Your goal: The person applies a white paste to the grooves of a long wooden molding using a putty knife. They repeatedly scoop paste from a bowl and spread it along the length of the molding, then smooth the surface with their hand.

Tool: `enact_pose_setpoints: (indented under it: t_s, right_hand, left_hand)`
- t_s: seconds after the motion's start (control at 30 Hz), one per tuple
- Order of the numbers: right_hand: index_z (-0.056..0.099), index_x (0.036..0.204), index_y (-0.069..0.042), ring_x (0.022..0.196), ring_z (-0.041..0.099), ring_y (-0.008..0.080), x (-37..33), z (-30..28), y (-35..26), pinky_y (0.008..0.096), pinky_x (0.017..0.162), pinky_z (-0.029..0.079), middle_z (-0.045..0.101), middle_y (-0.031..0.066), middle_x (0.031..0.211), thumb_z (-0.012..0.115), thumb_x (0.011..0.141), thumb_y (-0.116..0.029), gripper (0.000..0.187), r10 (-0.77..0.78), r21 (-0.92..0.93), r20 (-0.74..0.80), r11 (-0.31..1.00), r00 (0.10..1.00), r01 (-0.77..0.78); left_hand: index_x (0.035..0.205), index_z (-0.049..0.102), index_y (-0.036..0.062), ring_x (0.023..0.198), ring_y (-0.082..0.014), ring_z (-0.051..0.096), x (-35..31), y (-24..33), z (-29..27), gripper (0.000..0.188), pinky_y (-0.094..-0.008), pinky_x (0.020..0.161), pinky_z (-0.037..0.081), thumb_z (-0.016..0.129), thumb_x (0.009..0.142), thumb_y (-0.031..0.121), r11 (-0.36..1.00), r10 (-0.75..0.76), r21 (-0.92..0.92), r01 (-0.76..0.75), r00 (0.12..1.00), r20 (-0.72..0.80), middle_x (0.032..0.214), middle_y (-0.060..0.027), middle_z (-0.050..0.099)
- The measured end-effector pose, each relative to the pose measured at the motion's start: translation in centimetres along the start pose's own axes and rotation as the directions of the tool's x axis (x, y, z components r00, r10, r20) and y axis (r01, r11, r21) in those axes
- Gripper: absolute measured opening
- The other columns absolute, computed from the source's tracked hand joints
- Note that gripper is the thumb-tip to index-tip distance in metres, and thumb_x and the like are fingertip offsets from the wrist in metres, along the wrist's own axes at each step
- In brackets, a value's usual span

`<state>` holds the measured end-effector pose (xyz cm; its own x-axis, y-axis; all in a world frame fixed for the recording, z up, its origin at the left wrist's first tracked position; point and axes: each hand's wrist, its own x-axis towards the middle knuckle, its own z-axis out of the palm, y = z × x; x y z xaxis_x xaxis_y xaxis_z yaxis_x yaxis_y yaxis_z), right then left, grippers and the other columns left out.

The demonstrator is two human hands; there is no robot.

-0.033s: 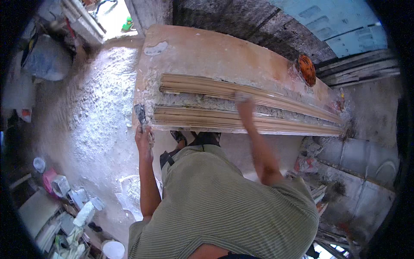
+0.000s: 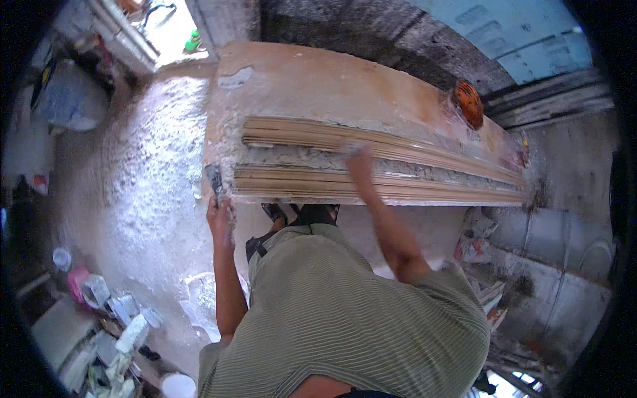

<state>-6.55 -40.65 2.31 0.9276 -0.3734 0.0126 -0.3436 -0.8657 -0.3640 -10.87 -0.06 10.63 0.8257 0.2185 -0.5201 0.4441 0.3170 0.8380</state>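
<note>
My left hand (image 2: pixel 221 215) is closed round a putty knife (image 2: pixel 213 178), its dark, smeared blade pointing away from me beside the near left corner of the workbench. My right hand (image 2: pixel 359 162) is blurred by motion at the far strip of ribbed moulding (image 2: pixel 298 132). Something pale shows at its fingertips, too smeared to name. A second ribbed moulding (image 2: pixel 298 181) lies nearer me along the front edge, and rough grey plaster (image 2: pixel 292 156) fills the gap between the two. Both strips run lengthwise along the plaster-stained workbench (image 2: pixel 318 73).
An orange, dark-streaked bowl-like thing (image 2: pixel 469 105) sits on the bench's far right part. A dark, stained wall (image 2: pixel 371 33) rises behind. White-dusted floor (image 2: pixel 159 132) lies to the left. Containers and scraps (image 2: pixel 133 331) crowd the lower left, beside a white bucket (image 2: pixel 178 385).
My right hand has moved left along the far moulding. My left hand keeps its hold on the putty knife in almost the same place. The whole view has shifted slightly.
</note>
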Motion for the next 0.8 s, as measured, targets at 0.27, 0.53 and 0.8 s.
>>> enact_pose_setpoints:
  t_s: [0.27, 0.53, 0.8]
  right_hand:
    - [0.067, 0.103, -0.005, 0.097, 0.059, 0.0433, 1.3, 2.9, -12.9, 0.0514, 0.087, 0.045, 0.064, 0.0243, 0.099, 0.068, 0.084, -0.040, 0.040, -0.036, 0.544, 0.042, 0.839, 0.998, 0.007]
    - [0.062, 0.099, 0.005, 0.090, 0.059, 0.0446, 0.8, -6.8, 19.0, 0.0512, 0.085, 0.045, 0.063, 0.0253, 0.092, 0.081, 0.070, -0.046, 0.062, 0.257, 0.071, -0.343, 0.966, 0.903, -0.248]
    - [0.066, 0.085, 0.003, 0.074, 0.065, 0.0420, 7.6, -18.3, 39.4, 0.0496, 0.067, 0.051, 0.066, 0.0233, 0.079, 0.067, 0.081, -0.019, 0.022, 0.273, -0.104, -0.402, 0.935, 0.874, -0.340]
  left_hand:
    - [0.109, 0.057, 0.0089, 0.058, -0.0048, 0.048, 0.5, -1.3, 4.2, 0.022, -0.0208, 0.048, 0.038, 0.063, 0.093, 0.022, 0.989, -0.113, 0.124, 0.084, 0.961, 0.254, 0.075, 0.0046, 0.051]
    - [0.113, 0.058, 0.0090, 0.057, -0.0043, 0.049, 0.5, -3.1, 13.9, 0.024, -0.0202, 0.047, 0.038, 0.063, 0.092, 0.020, 0.964, -0.151, 0.260, 0.057, 0.920, 0.361, 0.072, 0.0047, 0.053]
    - [0.113, 0.057, 0.0083, 0.061, -0.0043, 0.049, -1.1, -5.8, 21.7, 0.023, -0.0195, 0.048, 0.038, 0.062, 0.094, 0.019, 0.978, -0.071, 0.207, -0.007, 0.928, 0.365, 0.075, 0.0038, 0.053]
